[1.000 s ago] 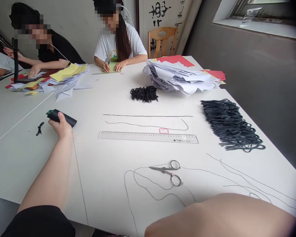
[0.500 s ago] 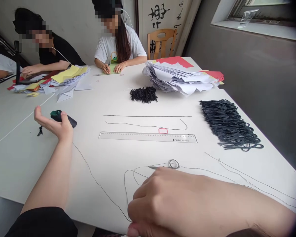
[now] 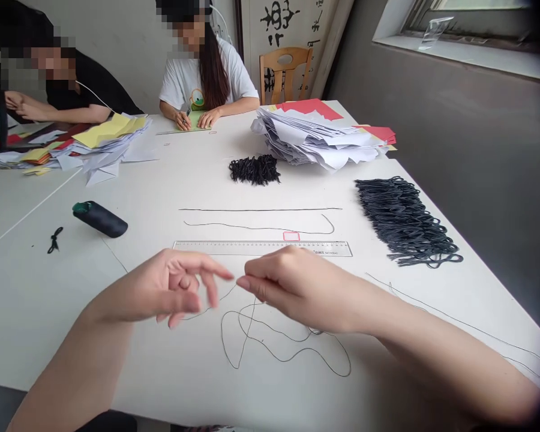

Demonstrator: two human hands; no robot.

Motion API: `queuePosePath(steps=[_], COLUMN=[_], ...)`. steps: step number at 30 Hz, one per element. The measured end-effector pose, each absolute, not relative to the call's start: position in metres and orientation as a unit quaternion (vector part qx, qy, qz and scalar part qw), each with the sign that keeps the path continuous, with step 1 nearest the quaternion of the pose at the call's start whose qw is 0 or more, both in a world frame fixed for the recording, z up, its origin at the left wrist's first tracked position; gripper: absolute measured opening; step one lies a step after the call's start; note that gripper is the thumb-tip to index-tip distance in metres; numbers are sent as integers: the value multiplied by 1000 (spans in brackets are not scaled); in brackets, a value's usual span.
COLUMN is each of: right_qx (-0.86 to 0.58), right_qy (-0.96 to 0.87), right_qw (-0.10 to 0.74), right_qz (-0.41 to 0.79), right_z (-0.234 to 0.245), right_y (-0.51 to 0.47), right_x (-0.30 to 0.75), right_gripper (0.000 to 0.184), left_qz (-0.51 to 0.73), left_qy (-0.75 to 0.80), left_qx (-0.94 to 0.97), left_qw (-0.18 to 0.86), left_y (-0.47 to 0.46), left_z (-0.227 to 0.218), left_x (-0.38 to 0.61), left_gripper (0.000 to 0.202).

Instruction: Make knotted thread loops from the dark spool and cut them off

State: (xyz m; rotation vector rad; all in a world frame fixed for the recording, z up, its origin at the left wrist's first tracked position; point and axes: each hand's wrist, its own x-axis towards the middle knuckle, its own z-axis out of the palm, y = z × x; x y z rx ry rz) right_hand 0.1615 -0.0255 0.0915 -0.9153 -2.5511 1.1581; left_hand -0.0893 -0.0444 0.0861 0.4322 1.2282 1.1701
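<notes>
My right hand [image 3: 292,282] is closed in a pinch on a thin dark thread [image 3: 279,361], which lies in loose loops on the table beneath it. My left hand [image 3: 175,285] hovers just to its left with fingers apart, the fingertips close to the pinch; no thread shows clearly in it. A dark spool [image 3: 101,219] rests at the left, a thread trailing from it behind my left hand. Beyond my hands lie a clear ruler [image 3: 261,248] and two cut lengths of thread [image 3: 261,209]. My right wrist mostly hides the scissors.
Black looped cords [image 3: 405,222] lie in a row at the right, a smaller black bundle [image 3: 254,170] farther back. A paper stack [image 3: 315,138] stands behind, more papers [image 3: 103,141] at far left. Two people [image 3: 209,78] sit across the table. A small black knot [image 3: 54,240] lies left.
My left hand has moved from beside the spool rightward to my right hand. My right hand has risen and moved farther over the table, still pinching the thread. The view has shifted slightly.
</notes>
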Motion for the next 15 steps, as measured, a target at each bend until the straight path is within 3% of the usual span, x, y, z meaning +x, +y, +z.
queuePosePath(steps=[2, 5, 7, 8, 13, 15], right_qx=[-324, -335, -349, -353, -316, -295], right_qy=[-857, -843, -834, -832, -850, -859], right_qw=[116, 148, 169, 174, 121, 100], right_qz=[384, 393, 393, 390, 405, 407], right_z=[93, 103, 109, 109, 87, 81], right_y=[-16, -6, -2, -2, -7, -9], right_x=[170, 188, 195, 195, 169, 162], right_gripper=[41, 41, 41, 41, 39, 39], left_qz=[414, 561, 636, 631, 468, 401], left_qy=[586, 569, 554, 556, 500, 488], left_qx=[271, 371, 391, 396, 221, 185], left_qw=[641, 473, 368, 369, 694, 753], left_y=[-52, -41, -29, -26, -38, -44], left_z=[91, 101, 103, 102, 74, 64], left_x=[-96, -126, -137, -135, -65, -44], left_gripper=[24, 40, 30, 25, 29, 21])
